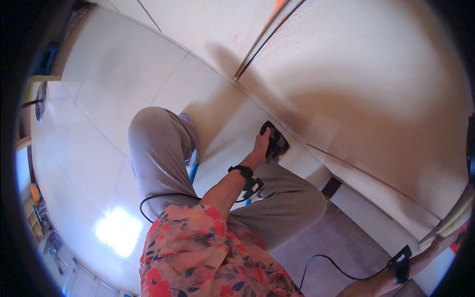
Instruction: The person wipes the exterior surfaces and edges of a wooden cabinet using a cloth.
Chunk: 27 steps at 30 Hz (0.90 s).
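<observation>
My left hand (265, 138) reaches down between my knees and grips a dark, bunched cloth (277, 143). The cloth is close to the line where the pale tiled floor (222, 137) meets a white panel (345, 111); whether it touches the panel I cannot tell. A black strap with a small device (248, 177) sits on my left wrist. At the right rim, my right forearm (426, 256) wears a similar black strap (400, 265) with a cable. My right hand (454, 237) is blurred there beside the panel's pale edge, and its fingers are not clear.
My bent knees in grey trousers (159, 148) flank the left arm. A blue leg (193, 172), perhaps of a stool, shows below me. Black cables (334, 263) run to the straps. A metal strip (259, 41) divides the white panels. A fan (41, 102) stands far left.
</observation>
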Each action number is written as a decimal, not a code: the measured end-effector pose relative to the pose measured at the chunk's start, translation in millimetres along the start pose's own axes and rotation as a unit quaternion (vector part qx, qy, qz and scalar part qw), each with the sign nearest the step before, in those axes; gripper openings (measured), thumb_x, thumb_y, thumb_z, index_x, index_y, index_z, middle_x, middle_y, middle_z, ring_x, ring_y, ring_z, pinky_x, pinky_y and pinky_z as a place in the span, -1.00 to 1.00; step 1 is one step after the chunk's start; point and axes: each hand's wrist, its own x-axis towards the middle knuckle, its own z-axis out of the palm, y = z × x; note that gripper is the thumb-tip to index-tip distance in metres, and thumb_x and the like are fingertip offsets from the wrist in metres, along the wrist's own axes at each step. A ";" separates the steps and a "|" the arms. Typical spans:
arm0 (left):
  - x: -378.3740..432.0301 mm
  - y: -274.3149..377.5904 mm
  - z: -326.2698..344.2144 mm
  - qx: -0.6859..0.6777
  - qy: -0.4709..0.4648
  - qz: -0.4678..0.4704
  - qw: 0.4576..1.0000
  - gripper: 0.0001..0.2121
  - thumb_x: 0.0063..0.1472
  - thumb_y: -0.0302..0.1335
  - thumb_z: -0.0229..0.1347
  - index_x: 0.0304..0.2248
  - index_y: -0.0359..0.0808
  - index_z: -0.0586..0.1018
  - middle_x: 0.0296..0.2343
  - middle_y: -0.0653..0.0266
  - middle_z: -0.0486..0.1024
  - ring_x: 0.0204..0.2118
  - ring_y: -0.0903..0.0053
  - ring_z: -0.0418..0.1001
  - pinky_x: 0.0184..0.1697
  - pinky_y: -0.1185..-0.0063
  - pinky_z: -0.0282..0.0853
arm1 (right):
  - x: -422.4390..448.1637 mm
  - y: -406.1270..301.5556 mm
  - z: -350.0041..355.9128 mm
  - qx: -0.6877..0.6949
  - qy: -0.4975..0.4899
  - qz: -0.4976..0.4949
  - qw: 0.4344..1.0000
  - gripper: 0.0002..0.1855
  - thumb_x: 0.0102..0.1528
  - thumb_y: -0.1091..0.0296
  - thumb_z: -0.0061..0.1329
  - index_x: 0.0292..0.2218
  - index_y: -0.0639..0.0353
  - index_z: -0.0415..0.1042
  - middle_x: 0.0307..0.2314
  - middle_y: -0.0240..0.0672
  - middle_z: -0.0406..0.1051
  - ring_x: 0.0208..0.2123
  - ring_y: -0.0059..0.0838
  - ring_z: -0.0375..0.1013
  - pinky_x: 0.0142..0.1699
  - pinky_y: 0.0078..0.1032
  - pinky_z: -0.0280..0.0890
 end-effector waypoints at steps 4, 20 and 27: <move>43.8 -4.7 4.1 -0.191 -0.036 0.026 0.981 -0.58 0.15 -0.07 -0.13 -0.17 -0.24 0.33 -0.31 0.25 0.34 -0.26 0.39 0.33 -0.27 0.38 0.30 | 8.7 -2.6 6.8 0.010 -0.015 0.004 1.000 -0.57 0.06 0.18 -0.28 -0.20 0.36 0.36 -0.29 -0.07 0.38 -0.27 -0.25 0.37 -0.14 -0.43 0.24; 2.3 44.1 92.2 -0.300 -0.125 -0.002 0.946 -0.63 0.24 -0.14 -0.30 -0.15 -0.20 0.33 -0.19 0.28 0.36 -0.15 0.36 0.30 -0.07 0.32 0.20 | 12.2 16.7 3.0 0.027 -0.041 0.017 0.999 -0.58 0.09 0.23 -0.33 -0.13 0.35 0.31 -0.22 -0.10 0.35 -0.19 -0.28 0.34 -0.07 -0.45 0.20; -109.3 90.5 151.3 -0.279 -0.159 -0.067 0.945 -0.65 0.25 -0.19 -0.33 -0.15 -0.22 0.34 -0.17 0.24 0.34 -0.10 0.34 0.27 -0.02 0.32 0.15 | 31.8 20.7 -7.4 0.032 -0.058 0.021 0.998 -0.64 0.08 0.30 -0.31 -0.15 0.29 0.33 -0.24 -0.11 0.36 -0.19 -0.28 0.35 -0.08 -0.43 0.21</move>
